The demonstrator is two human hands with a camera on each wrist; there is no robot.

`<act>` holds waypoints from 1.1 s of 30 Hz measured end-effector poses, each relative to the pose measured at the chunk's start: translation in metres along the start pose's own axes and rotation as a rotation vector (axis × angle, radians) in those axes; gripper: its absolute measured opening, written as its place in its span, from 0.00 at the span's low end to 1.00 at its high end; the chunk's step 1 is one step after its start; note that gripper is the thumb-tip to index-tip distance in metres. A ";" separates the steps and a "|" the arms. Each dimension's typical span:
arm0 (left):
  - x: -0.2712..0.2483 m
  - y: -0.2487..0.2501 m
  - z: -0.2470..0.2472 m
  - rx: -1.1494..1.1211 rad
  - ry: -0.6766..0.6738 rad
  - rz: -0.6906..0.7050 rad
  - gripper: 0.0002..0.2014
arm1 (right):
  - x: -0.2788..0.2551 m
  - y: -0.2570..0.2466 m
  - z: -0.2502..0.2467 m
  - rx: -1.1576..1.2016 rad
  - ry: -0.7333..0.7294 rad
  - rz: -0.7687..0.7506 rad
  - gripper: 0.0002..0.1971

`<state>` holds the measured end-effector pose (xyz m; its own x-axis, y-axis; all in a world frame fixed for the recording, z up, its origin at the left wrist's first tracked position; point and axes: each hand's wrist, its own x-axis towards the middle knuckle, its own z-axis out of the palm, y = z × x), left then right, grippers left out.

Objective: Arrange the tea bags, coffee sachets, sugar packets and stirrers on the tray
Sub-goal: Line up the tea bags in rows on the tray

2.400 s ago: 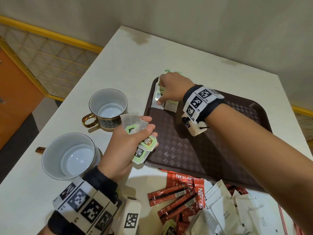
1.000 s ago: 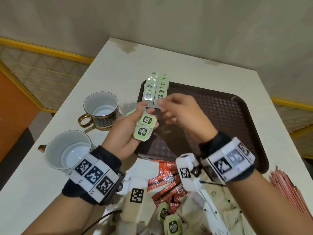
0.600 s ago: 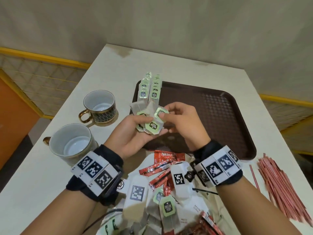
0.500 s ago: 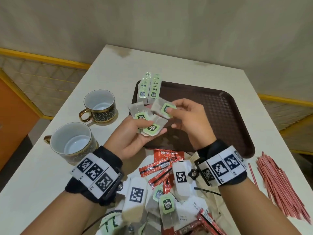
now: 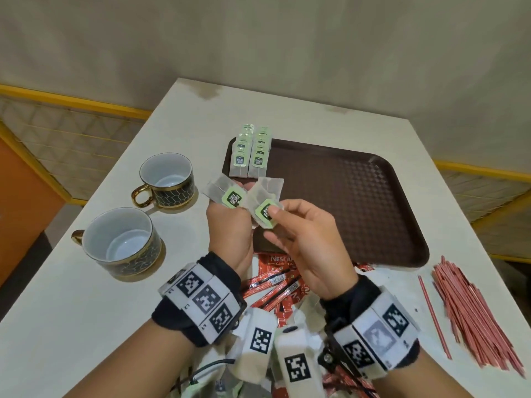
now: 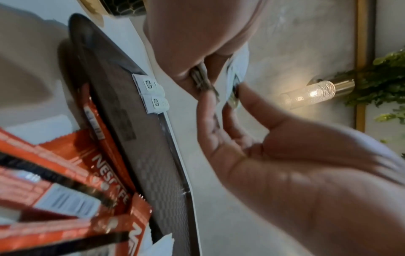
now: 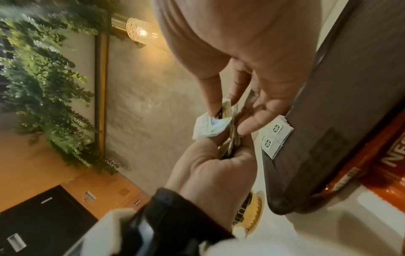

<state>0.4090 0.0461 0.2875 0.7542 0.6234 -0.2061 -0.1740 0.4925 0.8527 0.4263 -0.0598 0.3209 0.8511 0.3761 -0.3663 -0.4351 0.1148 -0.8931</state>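
Note:
My left hand (image 5: pixel 230 228) grips a small bunch of tea bags (image 5: pixel 227 193) with green tags, raised over the near-left edge of the brown tray (image 5: pixel 359 202). My right hand (image 5: pixel 275 222) pinches the green tag of one tea bag (image 5: pixel 265 202) from that bunch, thumb on top. Two neat rows of tea bags (image 5: pixel 250 153) lie in the tray's far-left corner. In the left wrist view the bunch (image 6: pixel 205 83) shows edge-on between my fingers. In the right wrist view the pinched tea bag (image 7: pixel 208 126) sits beside the tray rows (image 7: pixel 274 136).
Red coffee sachets (image 5: pixel 275 282) are piled on the table below my hands, partly hidden by my wrists. A heap of red stirrers (image 5: pixel 474 311) lies to the right of the tray. Two cups (image 5: pixel 166 179) (image 5: pixel 120 242) stand on the left.
My right hand left the tea bag rows on the tray, came back to the left hand and took hold of one tea bag from the bunch. Both hands rose slightly.

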 end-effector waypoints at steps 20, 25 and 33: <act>0.009 0.037 -0.015 0.263 -0.385 -0.370 0.10 | 0.052 -0.090 -0.036 -0.860 -0.556 -0.108 0.06; 0.010 0.030 -0.014 0.124 -0.115 -0.291 0.11 | 0.050 -0.086 -0.049 -0.599 -0.137 -0.318 0.07; 0.007 0.021 -0.012 -0.011 -0.015 -0.214 0.11 | 0.040 -0.052 -0.029 -0.399 -0.193 -0.155 0.04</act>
<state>0.4028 0.0686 0.2983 0.7838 0.4952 -0.3747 -0.0162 0.6195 0.7848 0.4912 -0.0772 0.3456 0.8106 0.5509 -0.1987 -0.1279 -0.1647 -0.9780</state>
